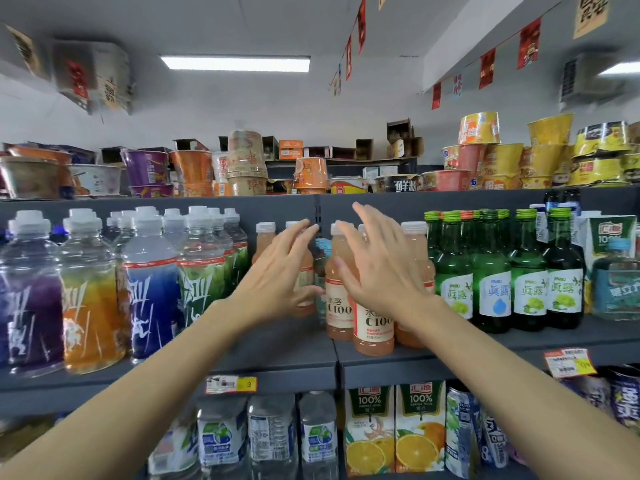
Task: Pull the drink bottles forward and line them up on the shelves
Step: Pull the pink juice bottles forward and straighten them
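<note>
Pink drink bottles (373, 329) stand staggered on the middle shelf (277, 362), several set back. Left hand (280, 271) and right hand (379, 271) reach among them, grip wide, clasping nothing. Next move, probably: grasp rear bottles and draw them to the front edge.

- Instant noodle cups (247, 161) in purple, orange, red and yellow, stacked in a long row at the top
- Open cardboard boxes (398, 131) behind them, against the wall
- A lit ceiling light (235, 62)
- Red and yellow pennants (486, 67) strung across the upper right
- A yellow price tag (231, 385) at lower middle
- Two orange juice cartons (394, 427) standing side by side, touching, low down
</note>
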{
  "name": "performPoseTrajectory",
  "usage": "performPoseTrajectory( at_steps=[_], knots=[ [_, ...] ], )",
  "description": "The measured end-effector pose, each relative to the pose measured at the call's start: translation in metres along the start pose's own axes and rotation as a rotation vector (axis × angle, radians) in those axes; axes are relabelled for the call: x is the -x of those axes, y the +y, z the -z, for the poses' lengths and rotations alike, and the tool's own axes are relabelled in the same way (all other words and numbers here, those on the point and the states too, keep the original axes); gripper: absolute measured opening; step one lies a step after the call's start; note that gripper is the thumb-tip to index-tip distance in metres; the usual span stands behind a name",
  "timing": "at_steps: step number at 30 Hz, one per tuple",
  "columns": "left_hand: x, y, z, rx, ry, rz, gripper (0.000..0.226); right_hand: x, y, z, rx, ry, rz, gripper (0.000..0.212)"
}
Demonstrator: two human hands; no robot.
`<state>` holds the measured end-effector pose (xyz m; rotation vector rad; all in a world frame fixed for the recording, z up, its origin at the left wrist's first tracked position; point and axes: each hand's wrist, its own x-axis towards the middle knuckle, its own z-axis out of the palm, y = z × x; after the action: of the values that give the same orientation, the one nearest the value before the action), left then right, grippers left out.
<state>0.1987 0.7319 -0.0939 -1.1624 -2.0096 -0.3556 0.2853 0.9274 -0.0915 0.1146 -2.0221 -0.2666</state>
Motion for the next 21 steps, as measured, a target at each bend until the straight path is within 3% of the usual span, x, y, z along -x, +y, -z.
performPoseTrajectory(
  at_steps=[9,14,21],
  knots=[
    [-0.015,-0.048,-0.004,-0.177,-0.183,0.224,0.102,-0.055,-0.049,-0.023,0.311,-0.224,0.096,0.056],
    [-0.038,-0.062,-0.018,-0.322,-0.419,0.324,0.111,-0.082,-0.061,-0.05,0.408,-0.388,0.11,0.069],
    [-0.054,-0.075,-0.03,-0.372,-0.45,0.387,0.113,-0.101,-0.066,-0.08,0.4,-0.498,0.055,0.074]
  ],
)
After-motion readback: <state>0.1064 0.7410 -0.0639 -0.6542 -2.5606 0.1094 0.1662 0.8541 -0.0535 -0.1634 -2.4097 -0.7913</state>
